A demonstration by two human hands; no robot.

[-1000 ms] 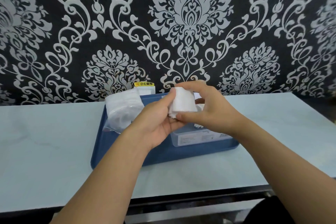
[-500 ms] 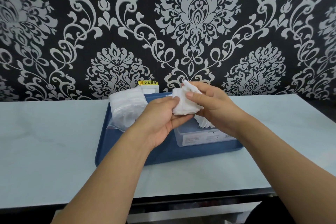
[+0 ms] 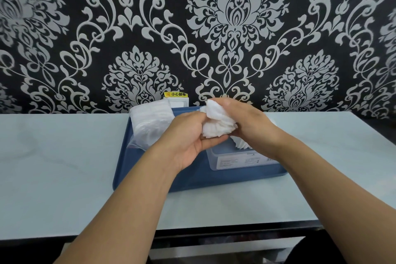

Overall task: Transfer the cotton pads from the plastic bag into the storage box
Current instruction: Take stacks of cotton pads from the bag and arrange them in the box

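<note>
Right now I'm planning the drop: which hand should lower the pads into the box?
Right hand: it covers the cotton pads directly above the storage box; the left hand only supports them.

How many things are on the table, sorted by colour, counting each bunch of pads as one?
Blue: 1, the tray
Clear: 2, the plastic bag and the storage box
White: 2, the held cotton pads and the pads in the box
Total: 5

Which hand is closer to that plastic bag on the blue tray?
Left. The left hand sits right beside the plastic bag; the right hand is farther off, over the storage box.
</note>
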